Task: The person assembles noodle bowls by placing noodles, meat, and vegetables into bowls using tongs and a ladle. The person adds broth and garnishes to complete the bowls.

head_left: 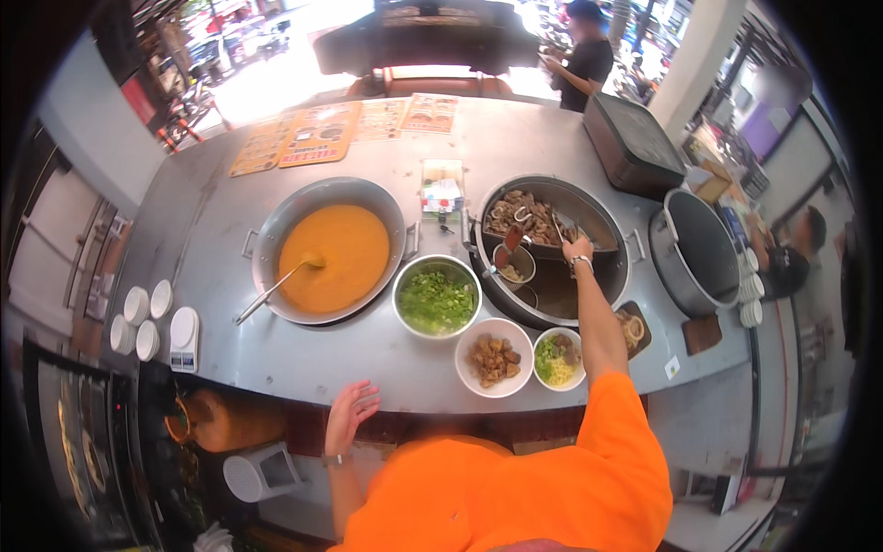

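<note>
My right hand (pixel 578 248) reaches over a large pot (pixel 629 276) and is closed on what look like metal tongs (pixel 557 226), their tips among chopped meat (pixel 522 210). The meat lies in the raised far part of the pot, above dark broth (pixel 557 285). A strainer basket (pixel 515 265) with pale pieces hangs in the pot, beside a red-brown handle (pixel 512 241). My left hand (pixel 348 414) hovers empty at the table's near edge, fingers apart. Close in front stand a bowl of browned chunks (pixel 495 361) and a small bowl with noodles, greens and meat (pixel 557 361).
Left on the metal table (pixel 221 230) is a pot of orange soup (pixel 336 253) with a ladle (pixel 276 293). Chopped greens (pixel 437 302) fill a middle bowl. A scale (pixel 184 339), stacked white bowls (pixel 136 304), an empty-looking pot (pixel 699 248) and a dark case (pixel 635 143) stand around. People are beyond.
</note>
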